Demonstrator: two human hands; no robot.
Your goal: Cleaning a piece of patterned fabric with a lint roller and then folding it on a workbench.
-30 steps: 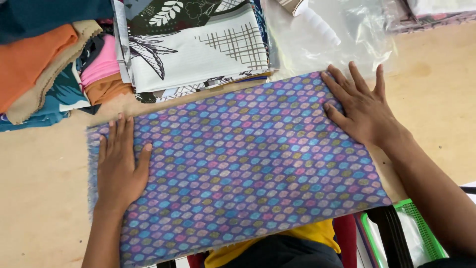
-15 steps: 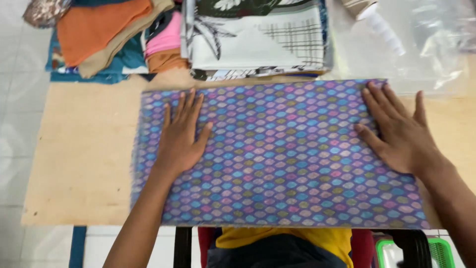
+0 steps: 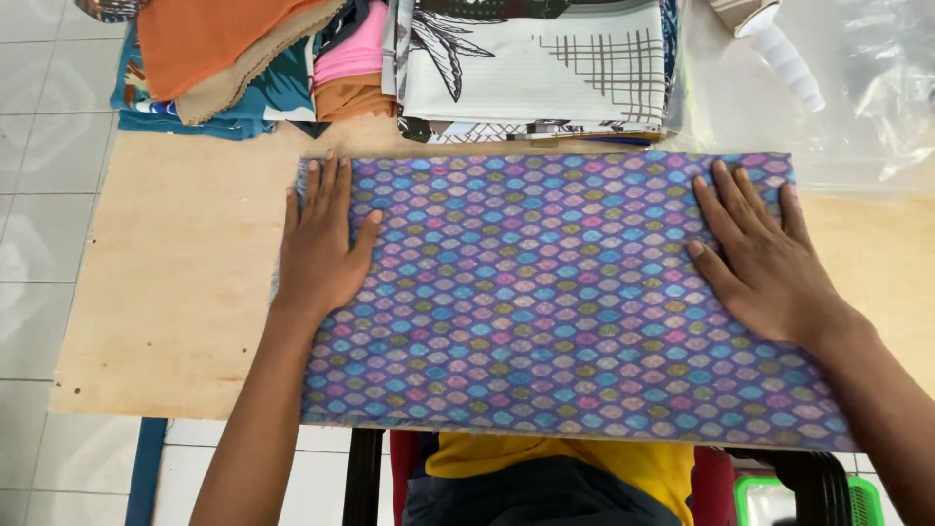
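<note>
A folded purple cloth (image 3: 545,292) with a small blue, pink and green scale pattern lies flat on a plywood table (image 3: 185,292). My left hand (image 3: 323,244) presses palm down on the cloth's left end, fingers spread toward the far edge. My right hand (image 3: 760,258) lies flat on the cloth's right end, fingers apart and pointing up-left. Neither hand grips anything.
Behind the cloth are stacks of folded fabric: orange and teal pieces (image 3: 214,49), a pink piece (image 3: 351,58) and a white leaf-and-grid print (image 3: 536,68). Clear plastic bags (image 3: 877,88) and a white ridged tube (image 3: 784,58) lie at the back right. Tiled floor (image 3: 39,195) is left of the table.
The view has shifted so the table sits further right and lower in frame. Both hands stay flat on the cloth's ends, having slid slightly outward.
</note>
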